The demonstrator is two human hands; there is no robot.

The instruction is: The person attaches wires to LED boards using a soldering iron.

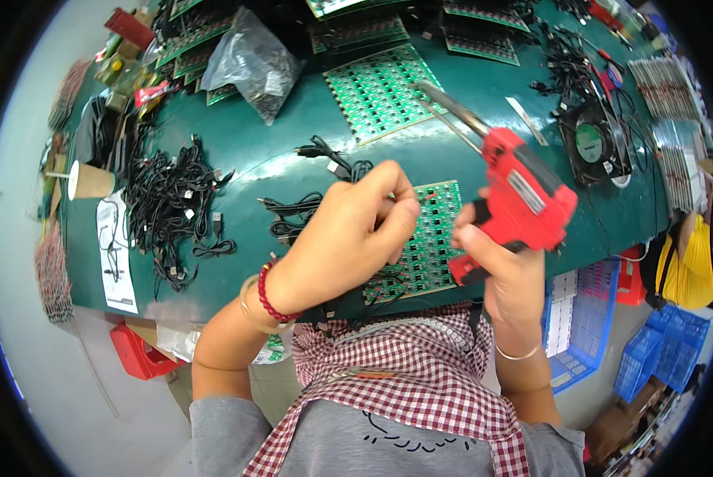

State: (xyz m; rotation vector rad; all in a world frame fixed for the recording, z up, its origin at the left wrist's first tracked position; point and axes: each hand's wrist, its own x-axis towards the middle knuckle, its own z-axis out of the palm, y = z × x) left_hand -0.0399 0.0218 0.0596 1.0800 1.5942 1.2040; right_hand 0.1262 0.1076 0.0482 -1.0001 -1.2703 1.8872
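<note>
My right hand [503, 270] is wrapped round the grip of a red soldering gun [531, 191]. Its metal tip slants up to the left, above a green panel of circuit boards [387, 91]. My left hand [360, 219], thumb and fingers pinched together, is over the left side of a nearer circuit board panel [436, 238]. Whatever lies in that pinch is too small or hidden to make out. Black cables [297, 205] lie coiled just beyond my left wrist and partly behind my left hand.
A big heap of black cables [174, 199] covers the left of the green table, beside a paper cup [90, 181]. A plastic bag of small parts [257, 67] and stacked boards [484, 48] stand at the back. A black fan [596, 143] sits at the right; blue crates [583, 318] are below.
</note>
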